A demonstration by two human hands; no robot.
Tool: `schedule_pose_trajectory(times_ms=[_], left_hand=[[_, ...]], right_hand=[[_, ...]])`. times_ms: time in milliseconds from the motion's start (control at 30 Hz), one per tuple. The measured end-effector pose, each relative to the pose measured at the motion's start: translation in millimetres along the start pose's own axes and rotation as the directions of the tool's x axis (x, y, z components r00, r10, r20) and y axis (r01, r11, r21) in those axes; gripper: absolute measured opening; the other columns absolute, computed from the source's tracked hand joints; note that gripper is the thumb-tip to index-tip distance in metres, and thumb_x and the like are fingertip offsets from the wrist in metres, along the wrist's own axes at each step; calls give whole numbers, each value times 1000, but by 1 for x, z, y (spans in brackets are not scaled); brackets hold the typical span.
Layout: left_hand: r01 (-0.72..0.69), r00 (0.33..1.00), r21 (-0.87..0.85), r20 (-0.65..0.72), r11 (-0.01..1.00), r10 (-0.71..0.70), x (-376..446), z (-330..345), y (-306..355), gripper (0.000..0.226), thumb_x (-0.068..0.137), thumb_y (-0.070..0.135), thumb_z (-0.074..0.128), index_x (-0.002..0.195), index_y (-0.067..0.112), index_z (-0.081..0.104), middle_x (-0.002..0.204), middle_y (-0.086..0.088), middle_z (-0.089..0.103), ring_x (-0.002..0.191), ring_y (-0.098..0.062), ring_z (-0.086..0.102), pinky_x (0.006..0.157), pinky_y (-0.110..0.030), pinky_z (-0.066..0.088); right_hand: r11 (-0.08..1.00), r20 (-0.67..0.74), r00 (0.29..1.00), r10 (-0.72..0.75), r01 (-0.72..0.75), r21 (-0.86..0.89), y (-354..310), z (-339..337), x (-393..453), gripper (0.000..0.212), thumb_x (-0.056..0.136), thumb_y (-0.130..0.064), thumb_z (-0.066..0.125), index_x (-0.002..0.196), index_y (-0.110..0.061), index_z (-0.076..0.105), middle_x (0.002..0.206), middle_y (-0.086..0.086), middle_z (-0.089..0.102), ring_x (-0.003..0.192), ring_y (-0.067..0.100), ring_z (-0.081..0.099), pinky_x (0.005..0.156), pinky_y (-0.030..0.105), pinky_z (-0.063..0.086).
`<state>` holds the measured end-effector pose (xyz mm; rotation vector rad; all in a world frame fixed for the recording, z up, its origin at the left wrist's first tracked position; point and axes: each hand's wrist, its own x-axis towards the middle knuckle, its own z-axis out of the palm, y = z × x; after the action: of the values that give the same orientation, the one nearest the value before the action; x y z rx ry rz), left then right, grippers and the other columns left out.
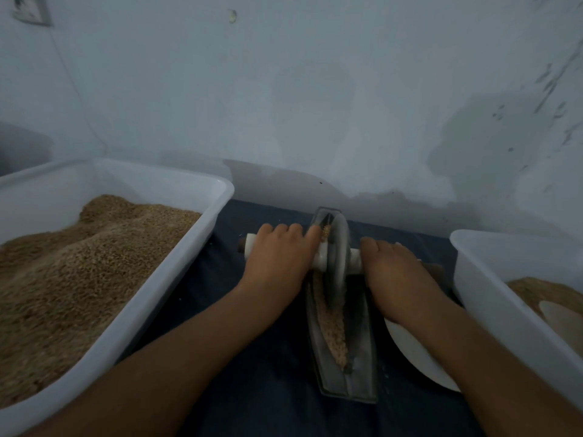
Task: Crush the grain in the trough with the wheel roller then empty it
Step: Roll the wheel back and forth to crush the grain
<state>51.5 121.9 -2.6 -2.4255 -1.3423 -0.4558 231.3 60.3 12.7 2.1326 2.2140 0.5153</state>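
Grain (331, 326) lies in the near half of the trough (356, 351), a narrow boat-shaped channel running away from the person on a dark cloth (268, 357). Past the grain, the wheel (339, 257) stands upright in the trough's far half. Left hand (279, 258) and right hand (389, 266) lie palm-down over the white axle (355, 258) on either side of the wheel, fingers curled over it. A few grains cling to the wheel's far rim.

Uneven pressure from the two hands could probably tilt the wheel out of the channel, or a hard stroke might flick grain over the low walls onto the cloth.

Right of the trough a white plate (413, 351) lies partly under the right forearm, with a tub (473, 279) of crushed grain beyond. Left of the trough sits a bin (176, 279) heaped with grain. A scuffed pale wall (315, 89) rises just behind.
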Motion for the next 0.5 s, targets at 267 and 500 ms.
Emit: schedule_pose_trajectory(times_ms=[267,500], left_hand=[[1,1000,0,-24,1000,-1,32,9,-5,52,80,19,71,122,22,40,109,-4,59,99,-27,59,75,-37,29],[-5,999,-2,-36,1000,5,7,4,1,53,78,22,72,120,21,40,106,-4,59,94,-26,58,78,-37,36]], right_hand=[[999,126,992,4,-8,31,14,-2,43,48,90,-13,62,132,-7,39,120,13,61,107,30,60,76,34,44],[998,-1,1000,-4,4,57,7,3,15,34,87,-17,65,114,-14,45,110,6,60,97,24,60,70,31,32]])
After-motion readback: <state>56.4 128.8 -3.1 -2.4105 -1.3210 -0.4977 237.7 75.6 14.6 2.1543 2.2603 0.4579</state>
